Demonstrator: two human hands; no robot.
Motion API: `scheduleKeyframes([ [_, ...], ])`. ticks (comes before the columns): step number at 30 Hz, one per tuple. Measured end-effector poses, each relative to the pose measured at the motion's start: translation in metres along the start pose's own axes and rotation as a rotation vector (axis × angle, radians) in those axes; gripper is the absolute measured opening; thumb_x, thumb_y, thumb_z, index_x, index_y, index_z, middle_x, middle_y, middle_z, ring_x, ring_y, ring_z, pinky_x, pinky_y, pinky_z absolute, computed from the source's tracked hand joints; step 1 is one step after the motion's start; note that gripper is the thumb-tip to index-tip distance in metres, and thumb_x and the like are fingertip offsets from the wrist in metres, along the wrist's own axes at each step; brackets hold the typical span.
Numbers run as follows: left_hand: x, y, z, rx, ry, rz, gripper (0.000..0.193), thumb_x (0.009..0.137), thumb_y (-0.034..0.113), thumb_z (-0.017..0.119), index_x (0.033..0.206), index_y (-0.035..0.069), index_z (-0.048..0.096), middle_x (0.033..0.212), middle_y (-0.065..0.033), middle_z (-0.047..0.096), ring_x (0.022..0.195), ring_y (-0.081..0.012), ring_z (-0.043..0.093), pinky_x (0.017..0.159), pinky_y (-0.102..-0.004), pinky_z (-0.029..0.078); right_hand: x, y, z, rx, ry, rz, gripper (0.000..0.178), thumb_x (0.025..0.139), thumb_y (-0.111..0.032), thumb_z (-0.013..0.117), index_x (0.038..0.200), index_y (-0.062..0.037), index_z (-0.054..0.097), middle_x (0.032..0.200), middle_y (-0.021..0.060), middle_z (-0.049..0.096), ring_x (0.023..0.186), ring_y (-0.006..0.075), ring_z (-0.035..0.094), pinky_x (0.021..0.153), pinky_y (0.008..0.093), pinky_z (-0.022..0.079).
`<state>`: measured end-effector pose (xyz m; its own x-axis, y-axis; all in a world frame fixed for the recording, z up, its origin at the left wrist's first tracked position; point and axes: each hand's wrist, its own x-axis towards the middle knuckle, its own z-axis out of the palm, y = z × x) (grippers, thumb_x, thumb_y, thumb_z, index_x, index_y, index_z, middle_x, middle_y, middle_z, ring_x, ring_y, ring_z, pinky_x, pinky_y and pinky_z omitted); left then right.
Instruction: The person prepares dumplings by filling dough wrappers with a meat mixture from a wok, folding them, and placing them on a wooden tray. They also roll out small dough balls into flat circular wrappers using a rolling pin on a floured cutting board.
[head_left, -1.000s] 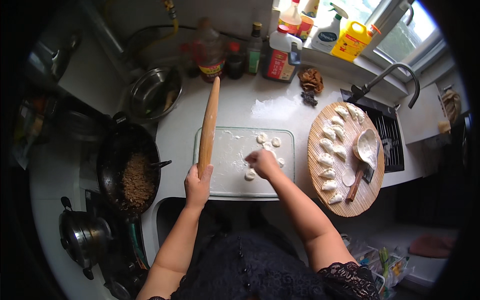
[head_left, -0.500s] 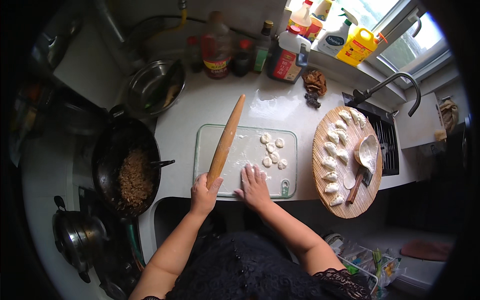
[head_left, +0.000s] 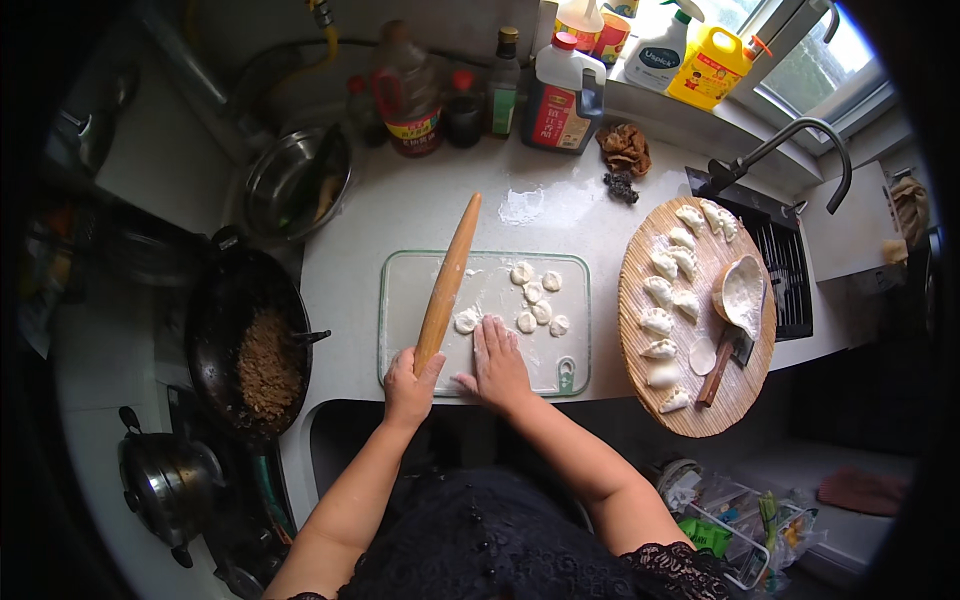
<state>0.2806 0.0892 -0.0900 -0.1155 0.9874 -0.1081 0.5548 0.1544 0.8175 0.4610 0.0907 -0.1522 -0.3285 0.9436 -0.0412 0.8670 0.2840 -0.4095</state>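
Note:
In my left hand (head_left: pixel 408 388) a tapered wooden rolling pin (head_left: pixel 450 270) is gripped near its lower end, slanting up over the cutting board (head_left: pixel 400 275). The board is pale with a green rim and is dusted with flour. My right hand (head_left: pixel 500 368) lies flat on it, palm down, with floury fingers stretched out. Just left of those fingertips sits a flattened dough piece (head_left: pixel 466 320). Several small dough rounds (head_left: pixel 533 293) are scattered on the board beyond and to the right of this hand.
Right, a round slatted tray (head_left: pixel 640 372) bears several dumplings (head_left: pixel 658 291), a flour scoop (head_left: pixel 741 290), a dough wrapper (head_left: pixel 702 355) and a wooden-handled tool (head_left: pixel 714 384). Left, a wok (head_left: pixel 205 330) holds brown filling, near a steel bowl (head_left: pixel 262 190). Bottles (head_left: pixel 565 95) line the back; a faucet (head_left: pixel 800 130) stands far right.
My right hand has shifted slightly left on the board. A flattened dough piece now shows beside its fingertips. The left hand keeps its grip on the rolling pin. The whole view has shifted a little.

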Motion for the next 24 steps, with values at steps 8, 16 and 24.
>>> scheduleKeyframes([
  [8,0.005,-0.011,0.005,-0.006,0.016,-0.09,0.044,0.087,0.038,0.069,0.102,-0.002,0.062,0.092,-0.0203,0.064,0.087,-0.0365,0.062,0.078,-0.0421,0.049,0.016,0.007,-0.003,-0.078,-0.064,-0.232,0.09,0.085,-0.063,0.052,0.146,0.0001,0.032,0.154,0.019,0.027,0.143,0.0372,0.024,0.114,0.053,0.024],
  [16,-0.003,-0.005,0.009,-0.008,0.005,-0.013,0.042,0.087,0.035,0.07,0.102,-0.004,0.062,0.091,-0.0192,0.063,0.087,-0.0362,0.062,0.078,-0.0417,0.049,-0.029,0.011,-0.016,-0.133,-0.091,-0.074,0.103,0.08,-0.065,0.058,0.146,0.0076,0.026,0.155,0.0264,0.02,0.145,0.0404,0.017,0.116,0.0533,0.018],
  [24,0.001,0.004,0.01,-0.008,0.007,0.062,0.04,0.086,0.033,0.07,0.101,-0.003,0.062,0.091,-0.0204,0.064,0.087,-0.0379,0.061,0.077,-0.0426,0.048,-0.021,0.007,-0.02,-0.01,-0.131,-0.069,0.104,0.083,-0.065,0.056,0.145,0.0109,0.022,0.153,0.0308,0.017,0.144,0.0447,0.015,0.115,0.0542,0.018],
])
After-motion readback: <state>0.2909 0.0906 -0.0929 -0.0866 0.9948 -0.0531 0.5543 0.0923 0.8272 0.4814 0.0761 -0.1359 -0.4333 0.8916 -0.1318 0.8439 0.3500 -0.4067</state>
